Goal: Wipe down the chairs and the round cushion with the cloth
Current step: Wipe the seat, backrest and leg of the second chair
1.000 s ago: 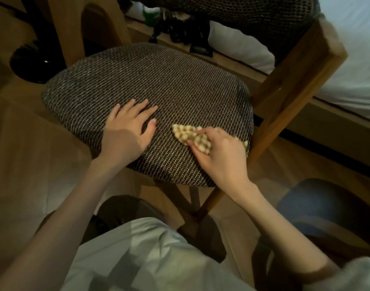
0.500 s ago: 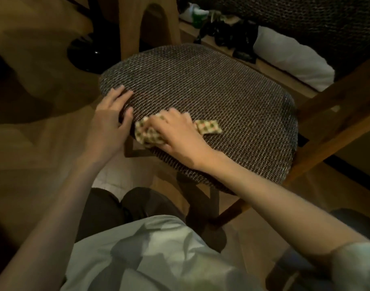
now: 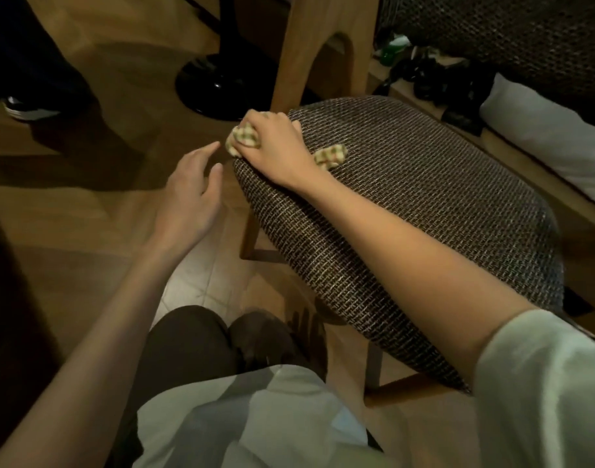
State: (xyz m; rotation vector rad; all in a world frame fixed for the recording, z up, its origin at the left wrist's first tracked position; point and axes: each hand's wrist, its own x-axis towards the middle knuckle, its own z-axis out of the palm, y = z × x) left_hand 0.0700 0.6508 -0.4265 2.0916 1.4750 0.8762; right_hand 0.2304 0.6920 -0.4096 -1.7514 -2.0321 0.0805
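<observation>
Right hand (image 3: 272, 143) lies knuckles-up at about 10 o'clock on the rim of the woven chair seat (image 3: 424, 204), fingers curled over a bunched checked cloth (image 3: 244, 136) and pressing it onto the seat edge. One tail of the cloth shows from under the wrist side, at 4 o'clock from the hand. Left hand (image 3: 188, 194) hangs over the wooden floor (image 3: 86, 214) at 8 o'clock from the right hand, just beside the seat and not touching it, with fingers apart, relaxed and holding nothing. A green-and-white item (image 3: 390, 50) sits at 12 o'clock behind the seat, any print on it too blurred to read. A wooden chair leg (image 3: 319, 52) stands at the seat's 11 o'clock, with a black round base (image 3: 218, 86) at 9 o'clock from that leg. Versus 0.5 s ago, the right hand and cloth have gone from the seat's near-left area out to its far-left rim. The left hand, then resting on the left edge, has come off the seat. The seat now sits further right in view.
</observation>
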